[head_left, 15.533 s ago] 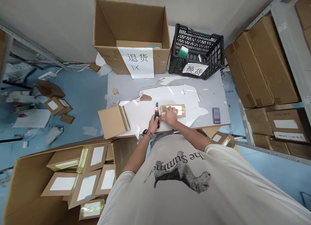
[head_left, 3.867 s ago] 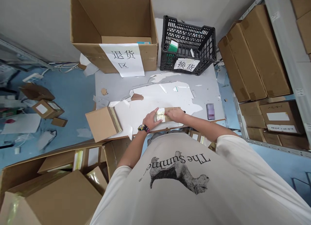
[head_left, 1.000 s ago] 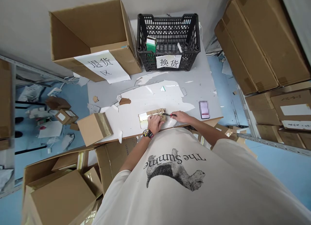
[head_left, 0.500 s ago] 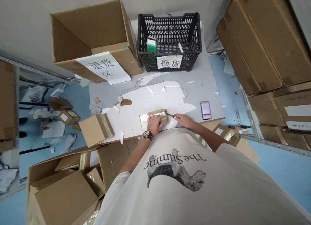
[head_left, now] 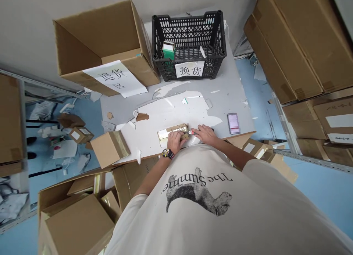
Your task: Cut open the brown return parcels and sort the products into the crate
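A small taped cardboard box (head_left: 164, 134) lies at the table's near edge, in front of my body. My left hand (head_left: 175, 141), with a watch on its wrist, rests on the box and presses it with its fingers. My right hand (head_left: 205, 134) is closed round a cutter with a red and black handle (head_left: 193, 132). The cutter's tip points left and is at the right end of the box, by my left fingertips. Whether the blade is in the tape cannot be made out.
An open carton (head_left: 102, 60) and a black crate (head_left: 190, 45) stand at the table's back. A phone (head_left: 234, 123) lies right, a closed box (head_left: 108, 148) left. Torn paper scraps lie on the white tabletop (head_left: 171, 113).
The cutter in my right hand has turned so that its tip lies against the box's right end near my left fingers. My left hand stays on the box.
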### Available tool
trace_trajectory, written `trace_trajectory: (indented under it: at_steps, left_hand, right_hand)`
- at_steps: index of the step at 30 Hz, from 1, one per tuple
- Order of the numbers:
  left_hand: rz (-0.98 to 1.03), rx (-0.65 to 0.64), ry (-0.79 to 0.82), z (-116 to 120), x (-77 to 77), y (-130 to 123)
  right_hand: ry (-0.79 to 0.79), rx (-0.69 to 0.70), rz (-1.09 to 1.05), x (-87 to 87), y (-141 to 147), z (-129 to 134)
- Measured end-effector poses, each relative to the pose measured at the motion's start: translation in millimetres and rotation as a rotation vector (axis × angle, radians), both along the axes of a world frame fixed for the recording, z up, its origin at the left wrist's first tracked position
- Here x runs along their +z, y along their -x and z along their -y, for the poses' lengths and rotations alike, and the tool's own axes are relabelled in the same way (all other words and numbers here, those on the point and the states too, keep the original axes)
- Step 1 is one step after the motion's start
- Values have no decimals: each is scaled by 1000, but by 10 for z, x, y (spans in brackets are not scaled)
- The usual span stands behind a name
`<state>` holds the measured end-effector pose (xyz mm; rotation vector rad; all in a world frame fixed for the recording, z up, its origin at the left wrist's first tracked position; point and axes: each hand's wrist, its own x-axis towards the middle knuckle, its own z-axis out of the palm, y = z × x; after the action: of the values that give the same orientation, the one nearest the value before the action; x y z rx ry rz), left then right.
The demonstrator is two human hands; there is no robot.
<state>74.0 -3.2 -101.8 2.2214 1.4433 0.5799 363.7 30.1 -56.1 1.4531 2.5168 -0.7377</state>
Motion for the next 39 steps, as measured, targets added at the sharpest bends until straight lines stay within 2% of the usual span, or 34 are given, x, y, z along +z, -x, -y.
trace_trajectory:
  at_steps: [6, 12, 16, 21, 25, 29, 34, 39]
  left_hand:
    - [-2, -2, 8, -10, 1, 36]
    - [-15, -8, -35, -42, -69, 101]
    - [-4, -11, -107, -10, -132, 97]
    - [13, 13, -137, 70, -196, 62]
    - [24, -5, -140, 78, -210, 71]
    - [29, -3, -123, 46, -202, 79]
    - [40, -8, -26, 10, -155, 80]
    - [69, -50, 77, -73, -100, 104]
  right_hand:
    - [-36, -32, 49, 80, -32, 120]
    - [-21, 95, 65, 205, -170, -78]
    - [-43, 123, 110, 338, -58, -158]
    - [-5, 110, 161, 424, 173, -39]
    - [-10, 99, 167, 382, 233, 28]
    - [-16, 38, 161, 262, 137, 49]
    - [-17, -82, 121, 99, 117, 83]
    - [-17, -141, 83, 36, 251, 94]
